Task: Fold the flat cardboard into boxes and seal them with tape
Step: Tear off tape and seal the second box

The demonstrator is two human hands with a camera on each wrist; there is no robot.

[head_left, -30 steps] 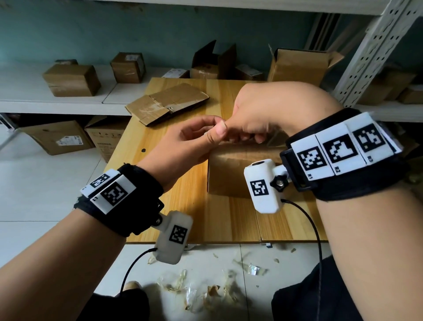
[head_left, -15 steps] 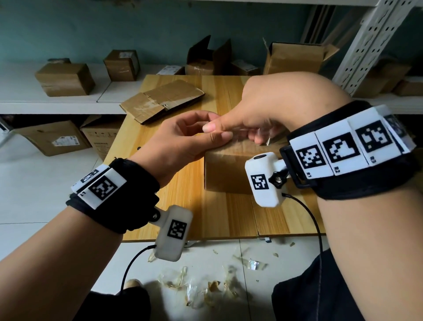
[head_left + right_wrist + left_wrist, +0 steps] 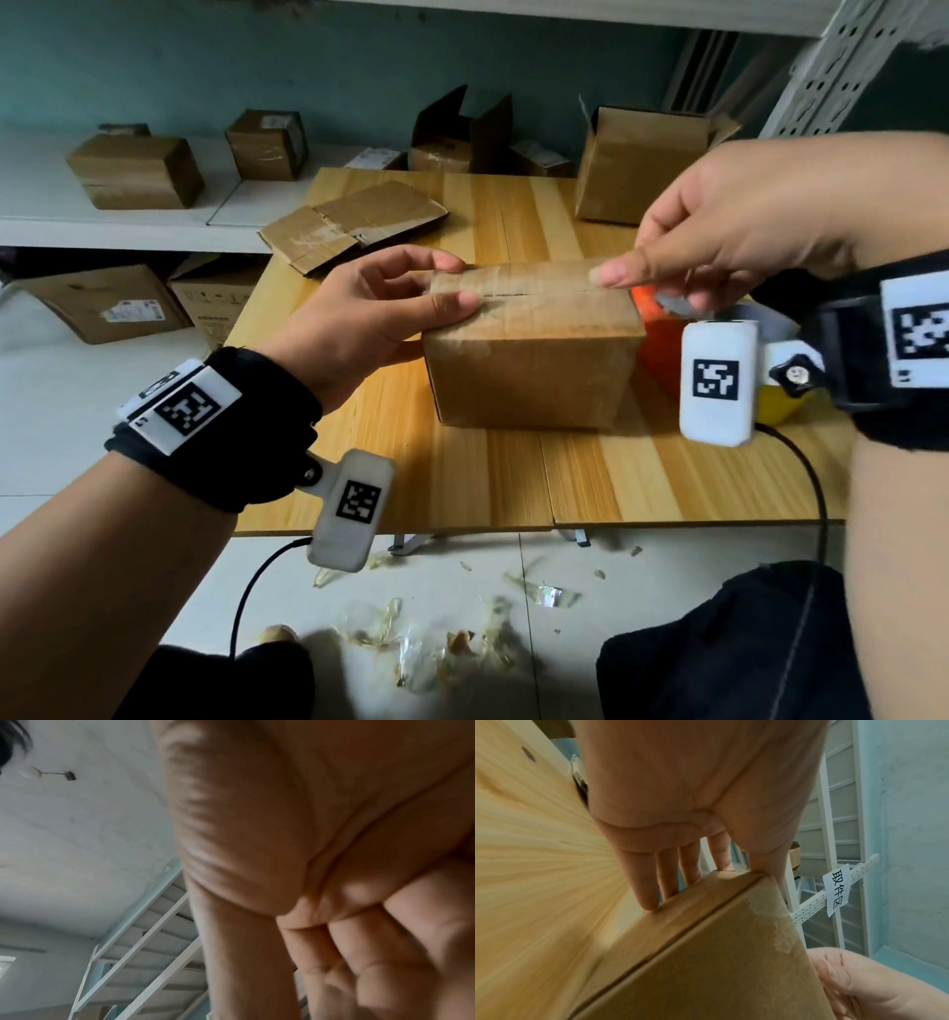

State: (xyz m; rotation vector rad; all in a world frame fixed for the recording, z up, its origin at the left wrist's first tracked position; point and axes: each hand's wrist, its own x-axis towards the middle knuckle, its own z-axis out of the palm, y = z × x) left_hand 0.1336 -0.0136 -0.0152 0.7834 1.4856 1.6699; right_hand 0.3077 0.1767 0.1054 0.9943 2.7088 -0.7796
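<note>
A closed brown cardboard box (image 3: 529, 370) stands on the wooden table (image 3: 513, 473), a dark seam running along its top. My left hand (image 3: 441, 288) steadies its left end. The thumb presses on top and the straight fingers (image 3: 649, 882) lie against the end face of the box (image 3: 706, 973). My right hand (image 3: 642, 277) hovers over the right end, thumb against forefinger, the other fingers (image 3: 359, 953) curled into the palm. Whether clear tape is pinched there I cannot tell. An orange and yellow tape dispenser (image 3: 652, 334) sits behind the box, mostly hidden.
Flattened cardboard (image 3: 354, 226) lies at the table's far left, and an open box (image 3: 637, 164) stands at its far right. More boxes (image 3: 136, 172) sit on the white shelf behind. Tape scraps (image 3: 411, 632) litter the floor by the near edge.
The hands, close together above the box before, have moved apart. The left dropped onto the box's left end and the right swept to its right end. The dispenser has come into view.
</note>
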